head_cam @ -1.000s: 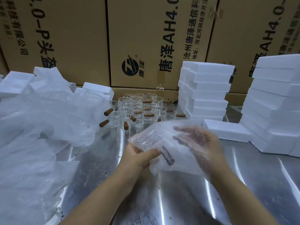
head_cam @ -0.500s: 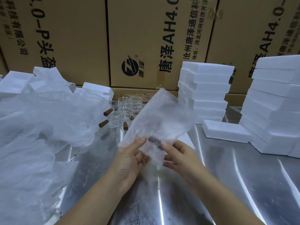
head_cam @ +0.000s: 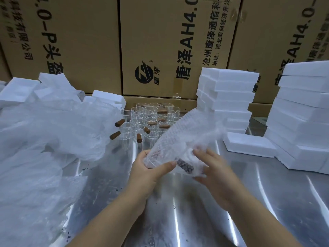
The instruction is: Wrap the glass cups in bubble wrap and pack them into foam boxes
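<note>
Both hands gripped one bubble-wrap sheet above the middle of the steel table. The left hand curled round its lower end, thumb pressed on top, and the right hand pinched the opposite side. A brown handle showed through the wrap. Bare glass cups clustered toward the far edge. Loose wrap was heaped along the left edge, and foam boxes were stacked at the far right.

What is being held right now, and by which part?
A bubble-wrapped glass cup: left grip holds its lower left end, right grip the end by its brown handle.
</note>
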